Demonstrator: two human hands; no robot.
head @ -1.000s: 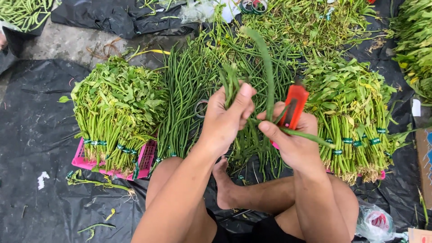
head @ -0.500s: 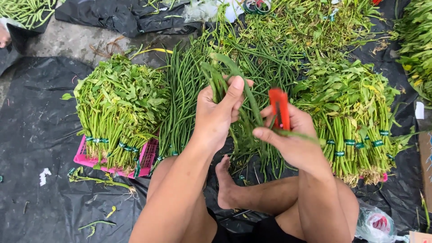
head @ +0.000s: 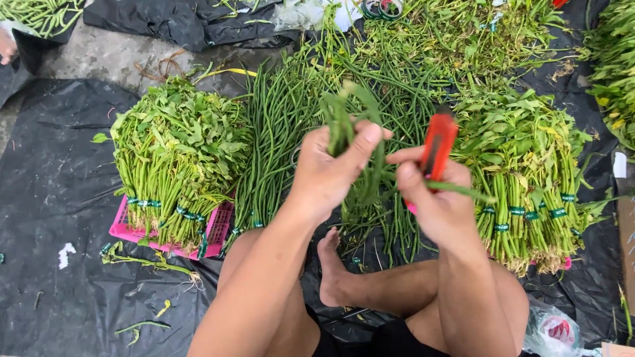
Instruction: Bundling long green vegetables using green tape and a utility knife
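Green long beans [head: 350,142] stand up in the left hand [head: 331,175], a small bunch of a few pods; the exact number I cannot count. The thumb presses them from the right side and the other fingers are clenched around them from the left, so the bunch passes through the fist, with the tips above it and the rest hanging below. The right hand [head: 433,198] is just beside, at the right, and its fingers are closed on one orange-red cutter [head: 436,145], which points away from the person. One green stem [head: 460,190] goes out to the right from under this hand, touching the fingers.

On the black plastic sheet [head: 53,198] I count two heaps of tied leafy greens: one at the left [head: 175,155] on a pink crate [head: 126,231], one at the right [head: 529,172]. Between them lies one big pile of loose long beans [head: 278,125]. One bare foot [head: 334,271] rests near the person, under the hands.
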